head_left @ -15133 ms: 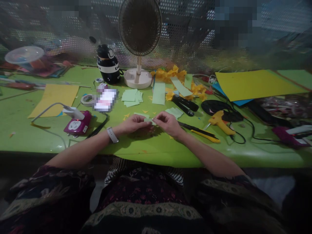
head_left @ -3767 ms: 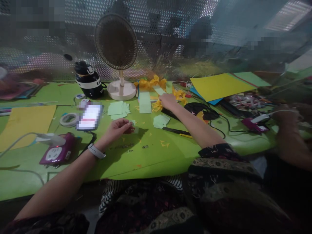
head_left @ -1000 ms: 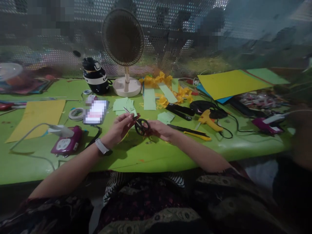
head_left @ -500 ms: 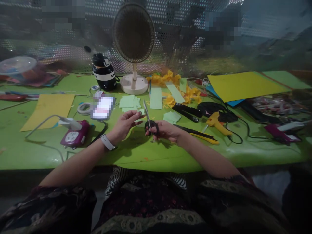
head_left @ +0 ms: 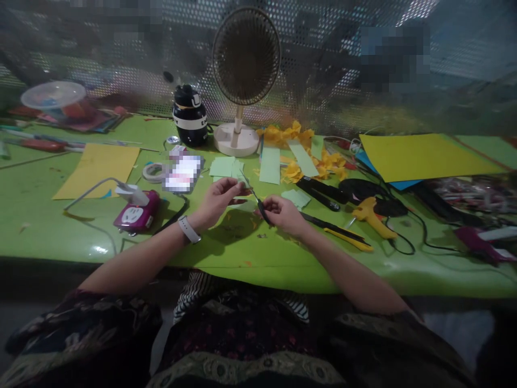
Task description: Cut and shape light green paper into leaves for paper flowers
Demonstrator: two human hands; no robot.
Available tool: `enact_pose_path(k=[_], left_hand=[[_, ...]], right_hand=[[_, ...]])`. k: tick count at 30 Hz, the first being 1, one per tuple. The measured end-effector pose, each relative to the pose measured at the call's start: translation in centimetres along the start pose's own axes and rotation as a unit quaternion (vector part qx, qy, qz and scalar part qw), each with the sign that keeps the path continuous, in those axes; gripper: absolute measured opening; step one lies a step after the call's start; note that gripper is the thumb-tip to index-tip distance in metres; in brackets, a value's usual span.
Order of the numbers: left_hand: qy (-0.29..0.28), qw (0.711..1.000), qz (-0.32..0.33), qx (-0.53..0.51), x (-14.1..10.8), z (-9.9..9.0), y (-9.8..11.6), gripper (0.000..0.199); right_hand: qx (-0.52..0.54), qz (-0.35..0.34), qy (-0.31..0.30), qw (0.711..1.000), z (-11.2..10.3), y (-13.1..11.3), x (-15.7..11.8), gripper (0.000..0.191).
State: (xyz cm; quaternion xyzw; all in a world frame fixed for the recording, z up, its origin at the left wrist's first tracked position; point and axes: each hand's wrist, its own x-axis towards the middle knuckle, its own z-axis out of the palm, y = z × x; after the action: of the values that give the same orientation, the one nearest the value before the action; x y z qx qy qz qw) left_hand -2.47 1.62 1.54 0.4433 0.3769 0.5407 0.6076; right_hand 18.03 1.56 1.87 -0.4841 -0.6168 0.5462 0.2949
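Scissors (head_left: 264, 211) are gripped in the right hand (head_left: 283, 215); any grip by the left hand (head_left: 220, 202) cannot be told. Paper squares (head_left: 223, 166) seem cut already; paper strips (head_left: 270, 165) seem left uncut.

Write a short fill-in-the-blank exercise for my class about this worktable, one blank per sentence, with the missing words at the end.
1. The person's right hand holds a pair of ____.
2. A pale band is fastened around the person's ____ wrist.
3. Beside the black bottle, a ____ stands on a round white base.
4. The surface of the table is ____.

Missing words: scissors; left; fan; green.
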Motion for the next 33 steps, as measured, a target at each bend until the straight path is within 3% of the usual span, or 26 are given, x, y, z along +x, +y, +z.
enact_pose_path(k=[10, 18, 33], left_hand=[[0.037, 0.999, 0.004, -0.011, 0.25, -0.37, 0.14, 0.012], [0.049, 0.998, 0.013, -0.034, 0.23, -0.26, 0.34, 0.015], [0.009, 0.998, -0.034, -0.051, -0.03, -0.05, 0.48, 0.013]], right_hand=[[-0.039, -0.002, 0.018, 0.999, 0.09, -0.22, -0.09, 0.051], [-0.013, 0.008, 0.001, 1.0, 0.11, -0.09, -0.2, 0.052], [0.012, 0.013, -0.018, 1.0, 0.23, 0.06, 0.02, 0.052]])
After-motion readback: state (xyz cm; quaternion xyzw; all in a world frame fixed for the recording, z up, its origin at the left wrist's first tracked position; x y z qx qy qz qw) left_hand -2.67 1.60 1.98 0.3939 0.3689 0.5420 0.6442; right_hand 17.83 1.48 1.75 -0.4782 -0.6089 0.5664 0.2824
